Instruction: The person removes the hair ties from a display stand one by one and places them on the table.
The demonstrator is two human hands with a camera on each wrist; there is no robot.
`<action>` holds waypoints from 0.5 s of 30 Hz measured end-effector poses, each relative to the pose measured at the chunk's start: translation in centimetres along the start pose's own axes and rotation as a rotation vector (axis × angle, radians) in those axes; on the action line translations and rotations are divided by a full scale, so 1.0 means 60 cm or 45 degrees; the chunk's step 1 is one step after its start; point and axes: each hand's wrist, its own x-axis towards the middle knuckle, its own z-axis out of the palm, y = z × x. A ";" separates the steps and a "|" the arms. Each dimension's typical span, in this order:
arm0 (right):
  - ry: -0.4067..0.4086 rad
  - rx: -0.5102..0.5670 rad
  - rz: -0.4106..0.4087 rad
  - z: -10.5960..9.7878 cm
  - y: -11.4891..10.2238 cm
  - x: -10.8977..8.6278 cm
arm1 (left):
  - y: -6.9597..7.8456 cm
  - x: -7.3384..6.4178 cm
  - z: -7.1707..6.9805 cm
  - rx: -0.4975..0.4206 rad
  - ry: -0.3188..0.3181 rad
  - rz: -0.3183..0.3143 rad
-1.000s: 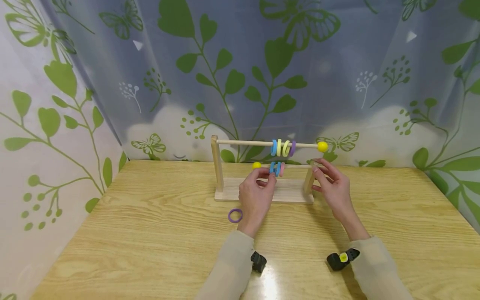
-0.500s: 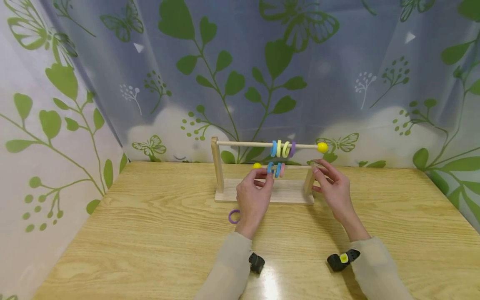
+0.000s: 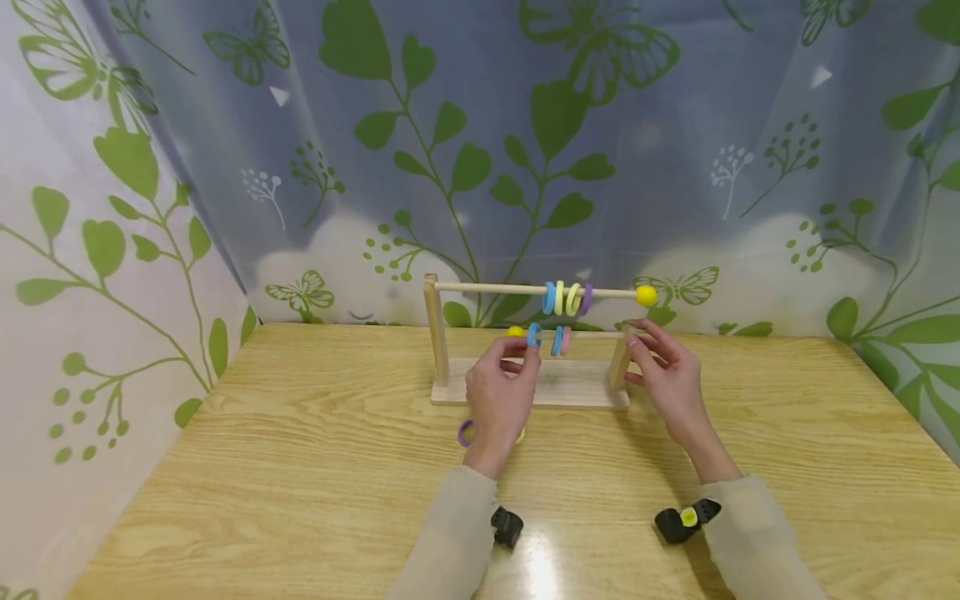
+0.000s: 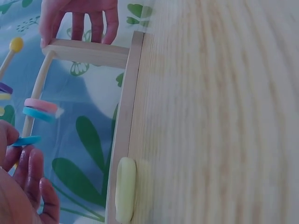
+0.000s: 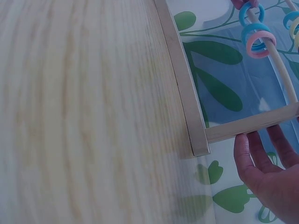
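The left hand (image 3: 501,392) pinches a blue ring (image 3: 533,330) on the lower rod (image 3: 592,335), beside its yellow ball (image 3: 515,332), while the right hand (image 3: 670,375) rests extended fingers against the short post (image 3: 618,367).

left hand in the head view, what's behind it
The left hand partly hides the wooden base, a purple ring and what looks like a yellowish ring; their covered parts and anything fully hidden cannot be seen.
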 end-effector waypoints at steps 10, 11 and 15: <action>0.003 -0.007 -0.006 0.001 -0.001 -0.001 | -0.002 0.003 -0.012 0.005 0.036 0.048; 0.002 -0.007 -0.008 0.001 -0.001 -0.001 | -0.003 0.004 -0.013 0.004 0.040 0.050; -0.003 0.000 -0.007 0.000 -0.001 -0.001 | -0.004 0.006 -0.017 0.007 0.050 0.048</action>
